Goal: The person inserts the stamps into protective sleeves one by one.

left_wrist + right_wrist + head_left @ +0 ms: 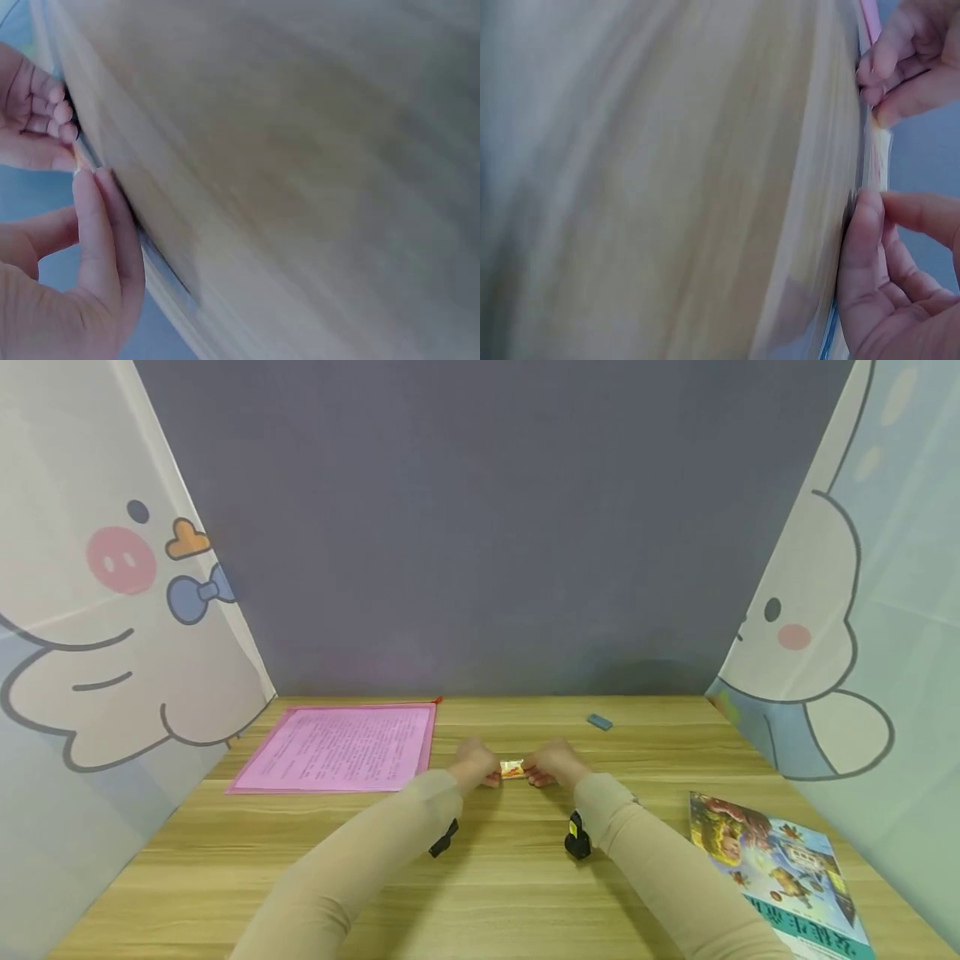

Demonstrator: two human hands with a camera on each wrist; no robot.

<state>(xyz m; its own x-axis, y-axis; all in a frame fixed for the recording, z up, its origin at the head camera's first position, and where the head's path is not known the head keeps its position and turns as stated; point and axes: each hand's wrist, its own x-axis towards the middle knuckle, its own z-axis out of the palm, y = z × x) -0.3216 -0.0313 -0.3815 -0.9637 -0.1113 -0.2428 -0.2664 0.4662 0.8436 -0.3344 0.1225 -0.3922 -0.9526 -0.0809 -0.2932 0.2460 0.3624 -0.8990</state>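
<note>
A small, flat, shiny packet in pale yellow and orange (512, 769) is stretched between the left hand (478, 763) and the right hand (557, 763), over the middle of the wood-grained worktop (510, 893). The right hand's fingers (859, 240) are clamped on one end, the left hand's on the other; whether its underside touches the wood, I cannot tell. Left of the hands lies a pink, see-through rectangular folder (337, 747) with a printed sheet. Beyond the right hand, towards the back edge, sits a small blue rectangular block (600, 722). At the right lies a colourful illustrated book (787, 877), partly covered by the beige right sleeve (675, 868)
</note>
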